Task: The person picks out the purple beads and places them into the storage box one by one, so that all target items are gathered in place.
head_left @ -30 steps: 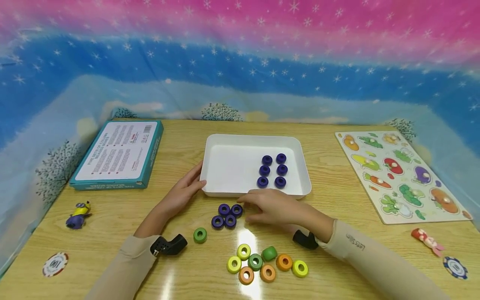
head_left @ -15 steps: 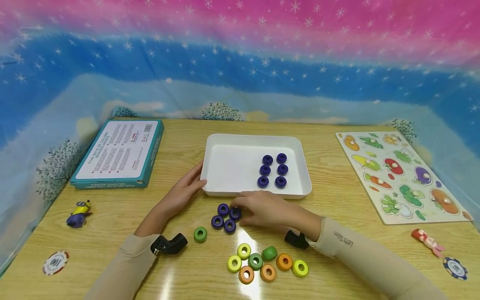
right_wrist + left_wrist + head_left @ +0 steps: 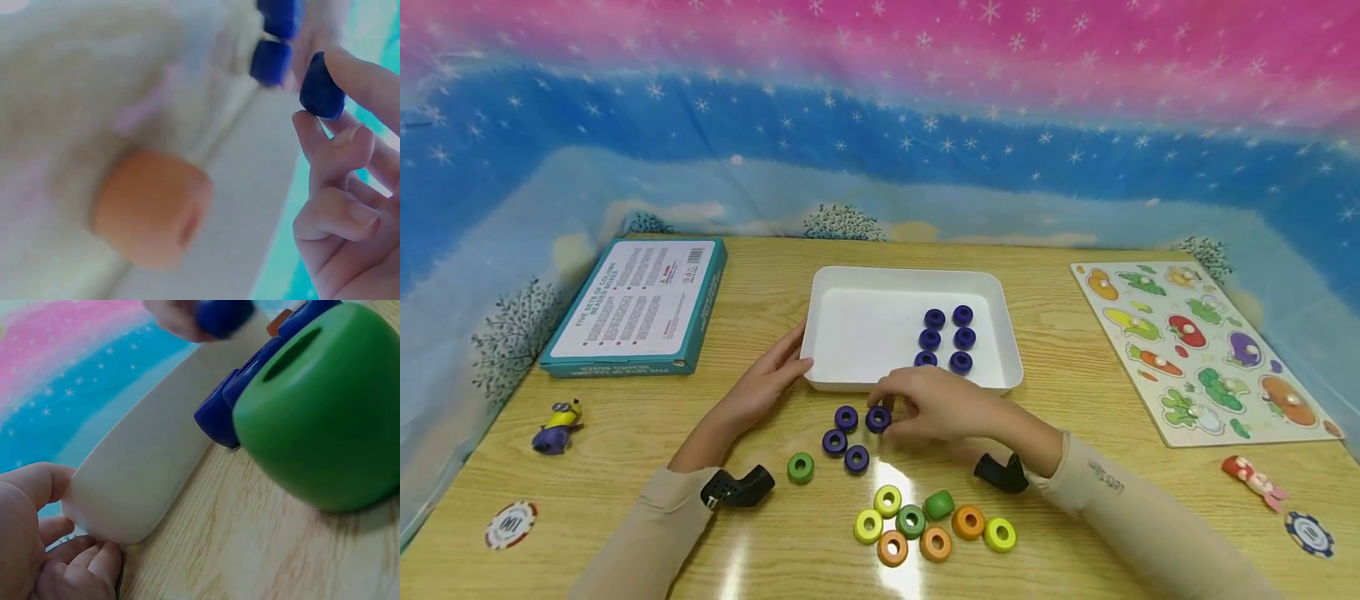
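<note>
Between right thumb and fingertips, my right hand pinches a dark purple ring-shaped bead, just in front of the white tray. The right wrist view shows this bead, bluish there, lifted at the fingertips. My left hand grips the tray's near-left corner, thumb at the rim. Several more purple beads lie on the table left of the right hand. Inside the tray, purple beads stand in two columns on the right side, one partly hidden by the right hand.
A green bead lies alone near the left wrist. Yellow, orange and green beads cluster in front. A teal box and minion figure are left; a vegetable puzzle board, small doll and chips are around the edges.
My right hand has reached the purple beads, pinched one and drawn it back up and right, away from the others. The left hand has stayed at the tray.
</note>
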### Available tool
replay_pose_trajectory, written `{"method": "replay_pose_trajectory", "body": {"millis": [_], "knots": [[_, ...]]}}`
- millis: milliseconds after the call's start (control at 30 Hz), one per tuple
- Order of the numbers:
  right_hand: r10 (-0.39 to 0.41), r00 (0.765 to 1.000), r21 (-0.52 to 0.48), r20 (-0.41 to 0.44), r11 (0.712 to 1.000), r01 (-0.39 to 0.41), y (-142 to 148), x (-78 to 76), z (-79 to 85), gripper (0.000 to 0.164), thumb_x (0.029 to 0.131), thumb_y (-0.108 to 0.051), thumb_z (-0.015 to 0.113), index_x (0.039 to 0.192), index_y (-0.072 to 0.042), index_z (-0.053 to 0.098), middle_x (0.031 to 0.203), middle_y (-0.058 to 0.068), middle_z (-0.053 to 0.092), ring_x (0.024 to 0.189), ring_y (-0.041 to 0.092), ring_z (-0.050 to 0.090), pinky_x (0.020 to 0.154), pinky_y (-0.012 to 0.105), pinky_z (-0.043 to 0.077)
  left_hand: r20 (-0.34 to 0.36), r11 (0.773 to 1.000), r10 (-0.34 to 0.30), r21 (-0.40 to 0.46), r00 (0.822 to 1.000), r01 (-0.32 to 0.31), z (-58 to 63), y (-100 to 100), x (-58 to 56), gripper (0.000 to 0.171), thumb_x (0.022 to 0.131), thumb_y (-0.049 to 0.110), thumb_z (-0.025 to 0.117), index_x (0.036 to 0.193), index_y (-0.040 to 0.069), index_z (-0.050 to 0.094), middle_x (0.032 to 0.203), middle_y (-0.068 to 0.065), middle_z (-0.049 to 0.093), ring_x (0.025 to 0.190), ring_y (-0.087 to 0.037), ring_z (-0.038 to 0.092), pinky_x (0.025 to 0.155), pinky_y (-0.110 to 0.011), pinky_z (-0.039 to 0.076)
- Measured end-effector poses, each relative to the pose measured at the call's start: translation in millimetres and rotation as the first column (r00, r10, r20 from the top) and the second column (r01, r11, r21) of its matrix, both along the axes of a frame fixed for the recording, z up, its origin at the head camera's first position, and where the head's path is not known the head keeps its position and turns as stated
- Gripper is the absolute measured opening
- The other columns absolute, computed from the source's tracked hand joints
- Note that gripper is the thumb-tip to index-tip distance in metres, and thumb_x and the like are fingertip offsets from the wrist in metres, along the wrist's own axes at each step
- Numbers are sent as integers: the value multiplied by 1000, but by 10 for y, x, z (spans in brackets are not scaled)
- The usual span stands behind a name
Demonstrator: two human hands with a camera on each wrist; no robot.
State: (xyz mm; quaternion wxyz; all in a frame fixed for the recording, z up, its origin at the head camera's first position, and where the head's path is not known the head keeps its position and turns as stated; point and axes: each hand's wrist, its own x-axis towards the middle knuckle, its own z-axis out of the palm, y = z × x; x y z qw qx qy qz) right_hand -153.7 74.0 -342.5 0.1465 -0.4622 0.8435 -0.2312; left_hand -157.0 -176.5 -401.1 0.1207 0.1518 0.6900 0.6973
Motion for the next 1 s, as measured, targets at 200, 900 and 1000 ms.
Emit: {"method": "replay_pose_trajectory", "body": {"millis": [200,900,1000], "knots": [[-120,993,-71,-7,990,119,61,-176,90,29,75,-26,63,103,-18,57,87,-9,54,50,4,44,46,21,39,-1,1000,9,-15,1000,-9,8,-5,4,55,90,11,40,137,12,11,140,-4,10,124,-17,16,96,-27,22],[-297,954,67,-47,952,300,43,-474,-117,31,71,-29,67,99,-18,60,80,-8,57,65,5,50,57,22,41,0,1000,15,-19,1000,-15,-23,-4,5,55,90,10,39,137,13,11,139,-3,10,124,-16,16,93,-21,25],[-305,951,88,-46,947,308,56,-469,-108,31,71,-30,67,99,-18,60,80,-8,56,67,5,50,57,22,41,1,1000,13,-13,1000,-13,-21,-3,-1,55,90,10,39,137,13,11,140,-4,10,124,-17,16,93,-22,25]]}}
